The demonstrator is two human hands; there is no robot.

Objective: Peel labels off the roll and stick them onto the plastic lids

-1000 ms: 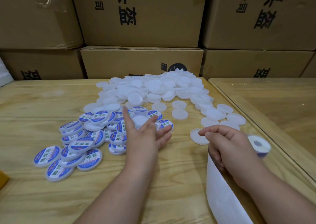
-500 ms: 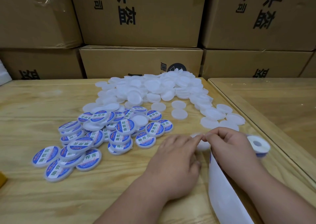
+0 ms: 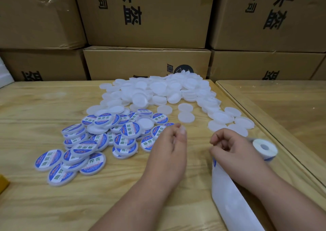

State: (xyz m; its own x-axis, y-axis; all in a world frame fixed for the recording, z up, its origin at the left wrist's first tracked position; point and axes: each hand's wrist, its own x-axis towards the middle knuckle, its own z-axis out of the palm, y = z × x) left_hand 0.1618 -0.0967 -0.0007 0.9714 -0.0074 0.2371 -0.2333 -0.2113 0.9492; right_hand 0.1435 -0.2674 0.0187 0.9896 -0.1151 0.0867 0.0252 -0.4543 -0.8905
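Observation:
A heap of plain white plastic lids (image 3: 158, 91) lies at the back middle of the wooden table (image 3: 35, 107). Lids bearing blue-and-white labels (image 3: 88, 148) are piled left of centre. My left hand (image 3: 169, 148) is curled and holds one plain lid (image 3: 182, 128) in its fingertips, just above the table. Beside it, my right hand (image 3: 232, 146) pinches the liner strip (image 3: 229, 199) where a blue label edge (image 3: 214, 160) shows. The label roll (image 3: 264, 147) lies just right of that hand.
Stacked cardboard boxes (image 3: 146, 61) wall off the table's far side. A second table (image 3: 282, 107) with a glass top adjoins on the right. A yellow object (image 3: 3, 183) sits at the left edge, and a white block (image 3: 5, 72) at the far left.
My left hand came from the labelled pile over to my right hand, took the plain lid that lay there, and has lifted it away to the left. The right hand stayed on the strip.

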